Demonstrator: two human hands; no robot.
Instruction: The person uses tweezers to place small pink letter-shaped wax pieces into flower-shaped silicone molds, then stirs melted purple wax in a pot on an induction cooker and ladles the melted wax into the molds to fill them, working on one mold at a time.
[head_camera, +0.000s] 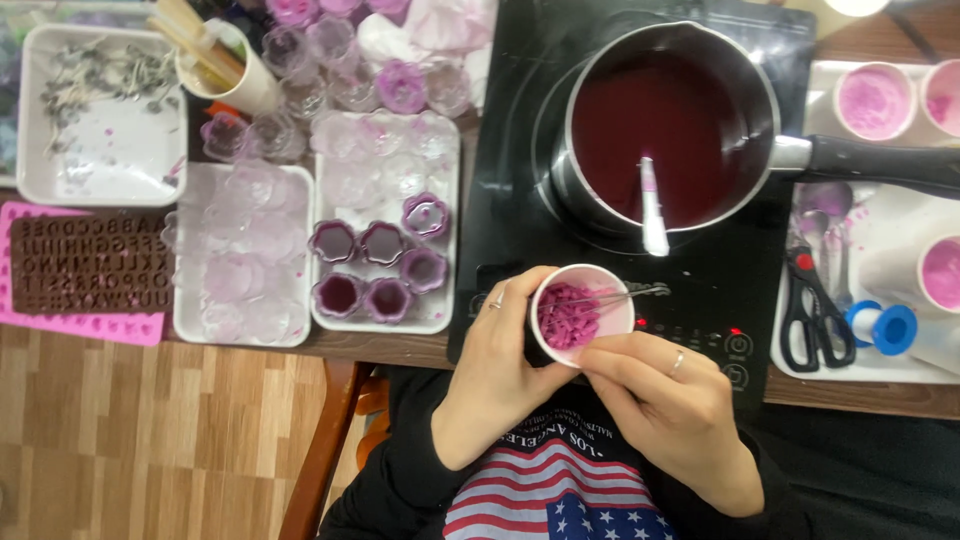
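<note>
A person's left hand (497, 350) wraps its fingers around a small white paper cup (581, 312) of pink-purple flakes, held just in front of a black induction cooktop (520, 200). The right hand (668, 400) sits just beside the cup, its fingers pinched shut on a thin metal tool (630, 293) — possibly tweezers — whose tip lies across the cup's rim.

On the cooktop stands a steel saucepan (672, 125) filled with dark red liquid, a white-handled spatula (652, 210) leaning in it and the pan's black handle pointing to the right. To the left of the cooktop a white tray (440, 310) carries flower-shaped moulds (378, 268), several of them filled with dark purple; a second white tray (190, 325) of clear moulds lies further left, with a brown letter mould (85, 265) on a pink mat beyond it.

To the right of the cooktop, another tray holds black-handled scissors (812, 310), a blue spool (885, 327) and paper cups of pink powder (873, 100) — all well apart from the hands.
</note>
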